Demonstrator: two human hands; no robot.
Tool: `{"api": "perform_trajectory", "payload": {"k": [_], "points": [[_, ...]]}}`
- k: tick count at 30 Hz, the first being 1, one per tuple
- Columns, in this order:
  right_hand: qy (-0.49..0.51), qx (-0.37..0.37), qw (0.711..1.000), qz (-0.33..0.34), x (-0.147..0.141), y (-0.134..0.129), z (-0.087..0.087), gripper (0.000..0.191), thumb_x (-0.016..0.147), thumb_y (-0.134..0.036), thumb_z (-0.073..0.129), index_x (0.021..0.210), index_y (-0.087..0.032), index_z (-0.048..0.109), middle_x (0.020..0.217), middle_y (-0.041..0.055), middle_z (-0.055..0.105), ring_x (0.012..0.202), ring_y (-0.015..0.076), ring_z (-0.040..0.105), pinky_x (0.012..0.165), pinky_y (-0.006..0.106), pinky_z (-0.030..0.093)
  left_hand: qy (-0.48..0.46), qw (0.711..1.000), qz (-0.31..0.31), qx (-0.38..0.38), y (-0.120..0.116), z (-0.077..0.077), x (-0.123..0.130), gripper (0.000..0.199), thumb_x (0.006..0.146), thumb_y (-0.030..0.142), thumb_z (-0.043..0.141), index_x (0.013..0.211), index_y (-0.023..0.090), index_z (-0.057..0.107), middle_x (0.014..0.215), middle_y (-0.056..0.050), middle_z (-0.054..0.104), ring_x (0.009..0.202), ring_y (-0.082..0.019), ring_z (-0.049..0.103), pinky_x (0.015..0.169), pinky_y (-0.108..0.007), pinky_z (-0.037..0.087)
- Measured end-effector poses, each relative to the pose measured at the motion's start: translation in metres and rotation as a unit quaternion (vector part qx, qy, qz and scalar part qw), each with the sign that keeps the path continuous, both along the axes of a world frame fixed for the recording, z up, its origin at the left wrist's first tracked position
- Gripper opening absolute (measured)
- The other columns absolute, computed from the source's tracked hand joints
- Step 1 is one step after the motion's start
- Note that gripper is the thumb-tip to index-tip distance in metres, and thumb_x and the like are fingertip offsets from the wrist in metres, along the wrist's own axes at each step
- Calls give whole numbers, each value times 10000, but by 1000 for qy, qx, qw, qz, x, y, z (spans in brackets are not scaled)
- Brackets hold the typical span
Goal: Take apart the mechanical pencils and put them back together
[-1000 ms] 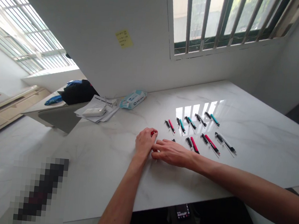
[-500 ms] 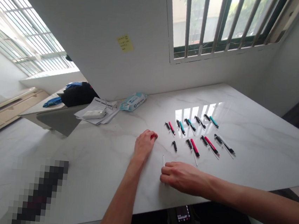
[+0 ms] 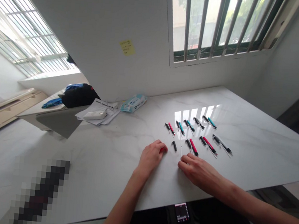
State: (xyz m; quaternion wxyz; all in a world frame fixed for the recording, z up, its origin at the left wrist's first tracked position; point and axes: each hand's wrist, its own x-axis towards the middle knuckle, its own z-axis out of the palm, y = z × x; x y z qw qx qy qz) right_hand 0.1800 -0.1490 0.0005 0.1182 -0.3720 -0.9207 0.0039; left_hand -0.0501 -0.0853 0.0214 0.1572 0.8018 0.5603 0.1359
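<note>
My left hand [image 3: 151, 156] rests on the table with its fingers closed around a red pen barrel [image 3: 164, 149], of which only a bit shows. Between the pinched fingers of my right hand [image 3: 194, 167] is a thin white pen refill [image 3: 181, 150], its upper end sticking out. A lone black pen part [image 3: 174, 145] lies just beyond both hands. Past my right hand, a red barrel [image 3: 194, 147] lies beside a black part and a white refill. Similar sets lie in two rows, among them a teal barrel [image 3: 212, 123] and a white barrel [image 3: 223, 144].
The white marbled table [image 3: 101, 177] runs back to the wall. A wet-wipes pack [image 3: 133, 103] and papers [image 3: 109, 118] with a white device [image 3: 95, 115] on them lie at the back left. Below the front edge a lit phone [image 3: 182, 213] shows.
My right hand has carried the refill right and away from me, close to the pen sets. My left hand has slid right, still around the red barrel. The laid-out sets stay put.
</note>
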Motion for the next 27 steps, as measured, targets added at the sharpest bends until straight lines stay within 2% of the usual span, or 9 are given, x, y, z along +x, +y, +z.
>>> {"api": "perform_trajectory", "payload": {"k": [3,7,13,17,20,24,27], "points": [[-15,31,999,-4,-6,11,0,204,916,15,566,890,-185,601,912,55,633,827,235,591,724,365,507,7,1000,0,16,1,-5,14,252,961,163,540,932,267,768,1058,-31,740,881,-195,688,781,-297,456],[2,34,999,-26,-11,21,1,182,923,-1,573,896,-172,630,916,65,656,824,233,605,749,367,520,9,999,9,30,5,-9,27,252,979,164,520,982,271,748,1048,-31,748,895,-202,694,764,-299,445],[30,13,998,-46,-14,26,1,180,936,-11,555,941,-162,652,970,87,681,872,241,628,770,372,534,8,998,53,44,-2,-8,23,147,954,217,611,1012,268,736,1027,-35,749,893,-214,699,768,-307,459],[44,0,998,-55,-14,24,0,184,934,-10,550,933,-163,652,991,93,688,906,248,638,794,380,547,-1,998,41,41,-7,-11,23,179,968,234,593,997,268,767,1039,-46,732,897,-208,706,789,-308,483],[56,-19,997,-54,-12,24,2,184,934,-16,555,948,-167,659,1008,94,699,909,250,650,804,388,557,-56,997,25,50,-6,-9,27,218,973,217,569,1060,256,765,1065,-54,714,914,-203,700,839,-318,505],[135,-52,987,-68,-5,35,14,166,961,-103,604,1083,-197,669,1074,87,714,959,260,673,827,402,560,-184,978,12,95,9,7,30,329,994,236,512,1252,248,716,1173,-77,649,984,-202,663,937,-343,511],[237,-79,965,-76,-5,57,25,154,986,-235,654,1139,-232,656,1136,77,717,970,237,692,851,393,551,-281,954,30,103,32,17,30,350,1027,266,426,1149,225,751,1127,-85,631,935,-190,641,908,-340,516]]}}
